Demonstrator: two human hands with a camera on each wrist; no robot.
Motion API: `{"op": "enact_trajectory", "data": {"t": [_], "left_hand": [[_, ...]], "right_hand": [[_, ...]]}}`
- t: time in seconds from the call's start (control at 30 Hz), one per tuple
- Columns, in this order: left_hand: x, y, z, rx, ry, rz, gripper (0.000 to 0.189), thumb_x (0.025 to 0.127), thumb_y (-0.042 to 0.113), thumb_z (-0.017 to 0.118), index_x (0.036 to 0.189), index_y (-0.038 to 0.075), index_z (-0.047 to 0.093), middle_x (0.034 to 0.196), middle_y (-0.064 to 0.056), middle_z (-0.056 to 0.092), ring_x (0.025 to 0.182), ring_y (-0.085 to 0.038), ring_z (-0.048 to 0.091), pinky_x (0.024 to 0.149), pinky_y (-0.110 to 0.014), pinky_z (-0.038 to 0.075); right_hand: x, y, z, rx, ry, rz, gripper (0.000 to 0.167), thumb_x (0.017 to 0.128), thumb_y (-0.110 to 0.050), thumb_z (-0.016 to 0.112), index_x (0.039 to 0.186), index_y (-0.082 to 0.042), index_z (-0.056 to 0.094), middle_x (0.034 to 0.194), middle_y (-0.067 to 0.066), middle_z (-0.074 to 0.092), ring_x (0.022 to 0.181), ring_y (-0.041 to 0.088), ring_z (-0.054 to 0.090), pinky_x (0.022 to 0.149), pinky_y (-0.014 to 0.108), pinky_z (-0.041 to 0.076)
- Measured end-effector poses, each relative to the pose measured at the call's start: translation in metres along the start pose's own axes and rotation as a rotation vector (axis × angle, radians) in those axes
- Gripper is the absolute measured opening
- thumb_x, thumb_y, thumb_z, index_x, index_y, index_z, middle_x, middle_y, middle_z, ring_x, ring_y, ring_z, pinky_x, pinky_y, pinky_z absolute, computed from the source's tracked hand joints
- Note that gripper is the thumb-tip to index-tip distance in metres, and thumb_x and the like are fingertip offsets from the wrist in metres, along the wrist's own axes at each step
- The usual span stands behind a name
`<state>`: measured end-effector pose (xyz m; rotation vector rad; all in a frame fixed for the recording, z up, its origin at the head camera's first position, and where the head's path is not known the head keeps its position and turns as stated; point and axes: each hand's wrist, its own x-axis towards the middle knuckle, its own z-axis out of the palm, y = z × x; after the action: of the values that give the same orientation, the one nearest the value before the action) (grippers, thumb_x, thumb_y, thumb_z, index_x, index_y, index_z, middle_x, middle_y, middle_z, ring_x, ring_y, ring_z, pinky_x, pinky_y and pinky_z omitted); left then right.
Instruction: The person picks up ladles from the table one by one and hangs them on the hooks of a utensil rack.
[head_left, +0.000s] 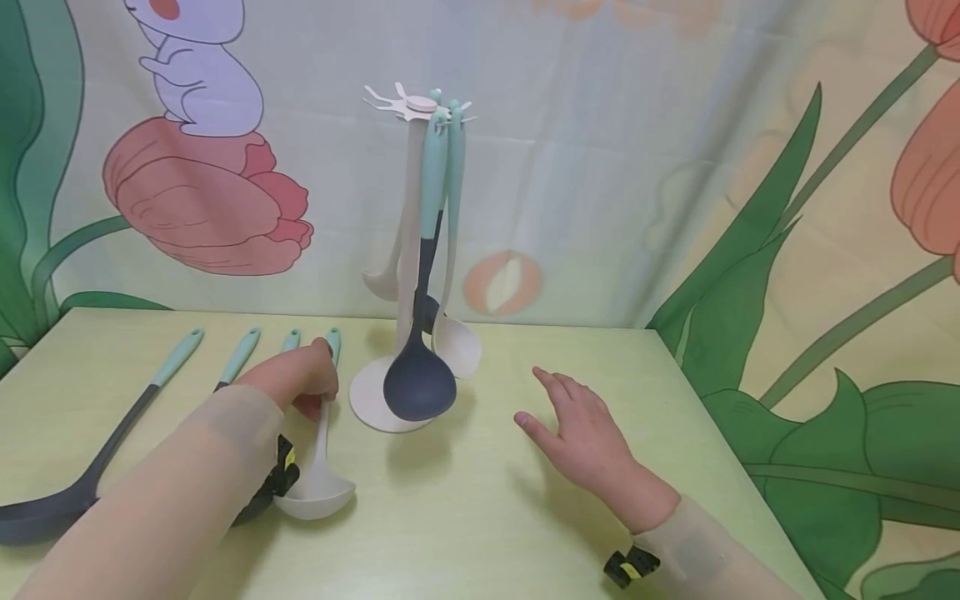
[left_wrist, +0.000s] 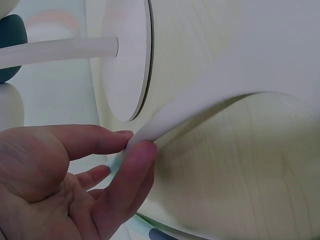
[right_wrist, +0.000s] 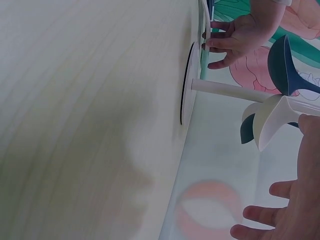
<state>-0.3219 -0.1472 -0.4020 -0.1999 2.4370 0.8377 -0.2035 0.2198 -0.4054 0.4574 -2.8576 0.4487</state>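
Left hand point(head_left: 311, 383): my thumb and fingertips come together on the white ladle point(head_left: 318, 497), clamped on its slim shaft just below the teal part of the handle.
White ladle: on the left half of the table point(head_left: 510, 517), just beside the stand point(head_left: 367, 404); its teal end points at the cloth point(head_left: 540, 200), its bowl lies toward me. Whether my grip bears any of its weight, I cannot tell.
Right hand point(head_left: 585, 433): fingers straight and thumb spread apart, holding nothing, above the table to the right of the stand.
Stand: white and upright on a round base, hooks at the top.
Hooks: in front hangs the hung dark ladle point(head_left: 420, 385); to its right and a little behind, the hung white ladle point(head_left: 456, 348). A pale utensil point(head_left: 382, 286) and a dark head point(head_left: 431, 315) show partly behind.
Row: 4 teal ends lie on my left, the white ladle's nearest the stand. Farthest left is the flat dark ladle point(head_left: 92, 482); my left sleeve point(head_left: 165, 492) hides much of the 2 middle utensils point(head_left: 238, 357).
Wrists: 1 black band point(head_left: 632, 567) with a yellow mark on each.
Cloth: printed with flowers, leaves and a pale animal.
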Motion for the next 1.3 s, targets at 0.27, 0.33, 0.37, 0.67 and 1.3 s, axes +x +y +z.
{"op": "enact_trajectory", "data": {"t": [0.27, 0.33, 0.37, 0.67, 1.3], "left_hand": [[-0.005, -0.001, -0.010, -0.135, 0.138, 0.162, 0.079, 0.088, -0.007, 0.054, 0.151, 0.001, 0.006, 0.112, -0.028, 0.043, 0.082, -0.030, 0.055, 0.060, -0.035, 0.060], [-0.009, 0.001, -0.014, -0.118, 0.189, 0.198, 0.078, 0.089, -0.006, 0.053, 0.152, 0.003, 0.008, 0.119, -0.029, 0.042, 0.085, -0.032, 0.055, 0.058, -0.035, 0.060], [-0.011, 0.001, -0.016, -0.107, 0.215, 0.212, 0.077, 0.090, -0.005, 0.052, 0.153, 0.004, 0.009, 0.121, -0.029, 0.042, 0.086, -0.033, 0.054, 0.058, -0.034, 0.059], [-0.032, 0.002, -0.029, -0.023, 0.431, 0.405, 0.076, 0.090, 0.001, 0.049, 0.157, 0.016, 0.017, 0.125, -0.023, 0.053, 0.090, -0.033, 0.057, 0.066, -0.035, 0.049], [-0.077, 0.016, -0.033, -0.196, 0.816, 0.708, 0.067, 0.098, 0.011, 0.051, 0.155, 0.034, 0.025, 0.128, -0.008, 0.052, 0.106, -0.026, 0.060, 0.062, -0.039, 0.047]], "right_hand": [[0.000, 0.001, -0.002, 0.005, -0.014, 0.017, 0.078, 0.096, -0.068, 0.042, 0.154, -0.016, 0.034, 0.147, 0.013, 0.047, 0.137, 0.032, 0.041, 0.114, 0.052, 0.031], [0.001, 0.001, -0.002, 0.002, -0.010, 0.016, 0.078, 0.096, -0.068, 0.042, 0.154, -0.016, 0.034, 0.147, 0.013, 0.047, 0.137, 0.032, 0.042, 0.114, 0.052, 0.031], [0.001, 0.000, -0.002, 0.002, -0.009, 0.016, 0.079, 0.096, -0.068, 0.042, 0.154, -0.016, 0.034, 0.147, 0.013, 0.047, 0.137, 0.032, 0.042, 0.114, 0.052, 0.031], [0.011, -0.004, -0.009, 0.012, 0.016, -0.026, 0.080, 0.095, -0.070, 0.040, 0.153, -0.015, 0.036, 0.145, 0.011, 0.049, 0.135, 0.030, 0.044, 0.112, 0.052, 0.033], [0.088, -0.048, -0.100, 0.119, 0.153, -0.103, 0.061, 0.101, -0.052, 0.049, 0.146, -0.012, 0.045, 0.141, 0.007, 0.052, 0.129, 0.024, 0.050, 0.103, 0.046, 0.044]]}}
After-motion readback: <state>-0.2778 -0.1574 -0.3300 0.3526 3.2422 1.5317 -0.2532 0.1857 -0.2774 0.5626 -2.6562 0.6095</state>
